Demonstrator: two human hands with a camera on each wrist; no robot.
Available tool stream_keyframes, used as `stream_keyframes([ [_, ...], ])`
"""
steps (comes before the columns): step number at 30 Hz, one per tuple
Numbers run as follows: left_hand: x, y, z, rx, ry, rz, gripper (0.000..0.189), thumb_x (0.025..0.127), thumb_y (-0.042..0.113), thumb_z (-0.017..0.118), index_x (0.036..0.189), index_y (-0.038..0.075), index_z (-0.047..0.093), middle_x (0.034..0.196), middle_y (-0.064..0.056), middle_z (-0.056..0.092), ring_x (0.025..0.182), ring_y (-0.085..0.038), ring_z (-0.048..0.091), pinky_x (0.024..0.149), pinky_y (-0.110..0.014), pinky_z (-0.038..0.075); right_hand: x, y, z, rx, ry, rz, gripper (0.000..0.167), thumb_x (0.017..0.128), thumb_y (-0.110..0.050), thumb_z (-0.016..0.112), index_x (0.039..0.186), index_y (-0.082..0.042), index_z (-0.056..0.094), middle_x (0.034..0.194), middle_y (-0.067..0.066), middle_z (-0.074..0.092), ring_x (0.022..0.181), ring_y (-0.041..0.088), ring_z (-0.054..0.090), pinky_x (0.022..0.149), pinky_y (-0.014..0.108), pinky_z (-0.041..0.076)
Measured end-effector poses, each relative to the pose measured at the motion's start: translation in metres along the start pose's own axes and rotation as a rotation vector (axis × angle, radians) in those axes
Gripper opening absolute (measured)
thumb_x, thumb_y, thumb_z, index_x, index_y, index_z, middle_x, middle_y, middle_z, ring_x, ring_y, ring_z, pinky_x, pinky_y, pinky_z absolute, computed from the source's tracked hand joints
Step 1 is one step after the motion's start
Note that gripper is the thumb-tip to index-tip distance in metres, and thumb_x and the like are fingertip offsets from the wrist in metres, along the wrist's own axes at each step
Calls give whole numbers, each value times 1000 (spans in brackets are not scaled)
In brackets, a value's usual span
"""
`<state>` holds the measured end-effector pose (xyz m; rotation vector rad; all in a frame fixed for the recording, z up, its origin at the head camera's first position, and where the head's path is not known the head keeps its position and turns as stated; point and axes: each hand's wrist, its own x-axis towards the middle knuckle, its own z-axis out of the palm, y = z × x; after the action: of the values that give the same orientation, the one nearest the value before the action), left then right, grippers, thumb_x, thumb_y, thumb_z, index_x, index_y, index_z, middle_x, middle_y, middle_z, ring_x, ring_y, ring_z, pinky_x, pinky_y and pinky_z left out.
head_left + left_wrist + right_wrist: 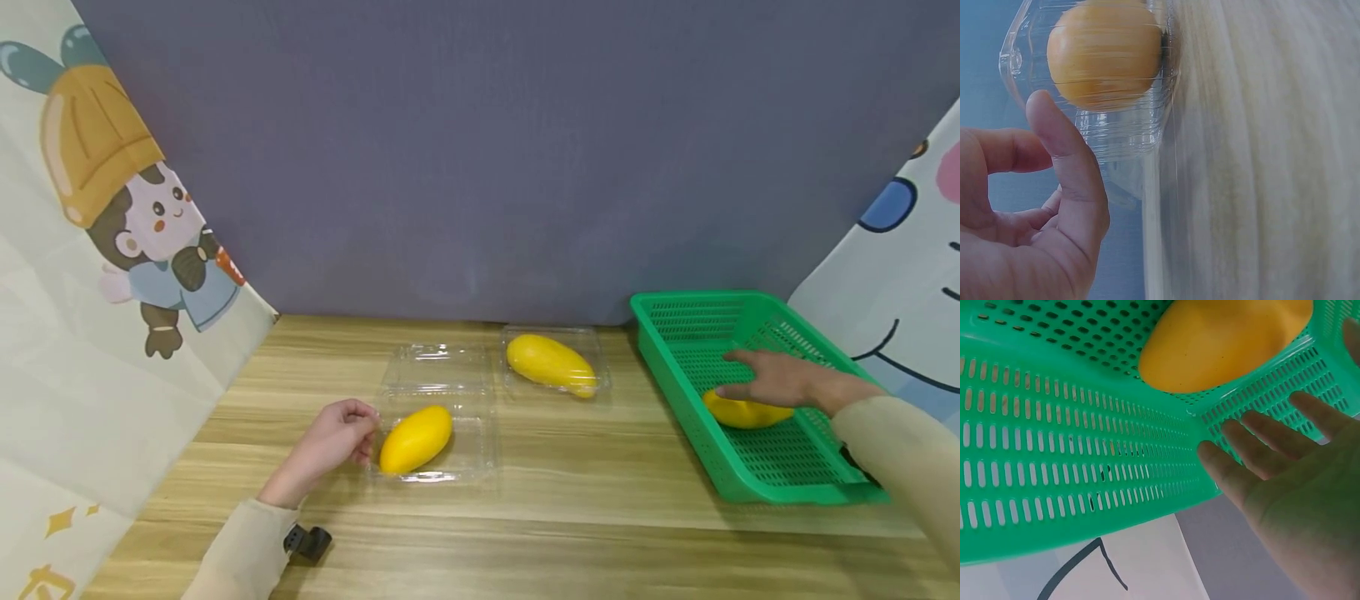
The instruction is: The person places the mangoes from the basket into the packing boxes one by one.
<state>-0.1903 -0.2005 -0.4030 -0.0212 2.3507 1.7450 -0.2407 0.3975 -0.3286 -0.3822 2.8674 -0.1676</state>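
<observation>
My left hand (341, 437) is at the left edge of an unfolded clear plastic clamshell box (474, 450), its fingers loosely curled. In the left wrist view the thumb (1066, 156) overlaps the box's rim, and the index fingertip is hidden behind it. A yellow mango (416, 440) lies tilted in the near half of this box. Over the green basket (678, 412) at the right, my right hand (780, 379) reaches in with fingers spread. Below it another yellow mango (1222, 344) rests in the basket; in the right wrist view, a gap shows between the fingers and this mango.
A clear box (603, 375) with a yellow mango (551, 364) in it stands behind and right of the unfolded one. The dark grey panel (465, 167) closes off the back of the wooden table (570, 517). Printed cloths (45, 333) flank both sides.
</observation>
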Motion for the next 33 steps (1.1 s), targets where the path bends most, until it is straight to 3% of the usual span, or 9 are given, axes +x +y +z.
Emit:
stream_keyframes([
  [7, 1, 0, 0, 2, -3, 0, 21, 94, 6, 46, 108, -10, 50, 80, -16, 54, 62, -21, 52, 54, -31, 52, 4, 4, 0, 15, -25, 25, 87, 85, -59, 55, 135, 10, 36, 129, 43, 36, 114, 61, 36, 80, 65, 40],
  [24, -2, 1, 0, -8, 4, -7, 20, 94, 7, 48, 108, -9, 51, 80, -16, 54, 62, -21, 52, 54, -33, 52, 5, 13, 10, 65, -132, -14, 86, 79, -54, 65, 133, 8, 40, 129, 42, 37, 114, 61, 35, 81, 66, 40],
  [33, -2, 1, 0, -5, 3, -7, 20, 94, 6, 48, 107, -9, 51, 80, -17, 54, 61, -22, 52, 54, -32, 52, 6, 16, 13, 107, -205, 0, 85, 79, -46, 70, 130, 14, 39, 111, 27, 52, 94, 35, 51, 73, 50, 46],
])
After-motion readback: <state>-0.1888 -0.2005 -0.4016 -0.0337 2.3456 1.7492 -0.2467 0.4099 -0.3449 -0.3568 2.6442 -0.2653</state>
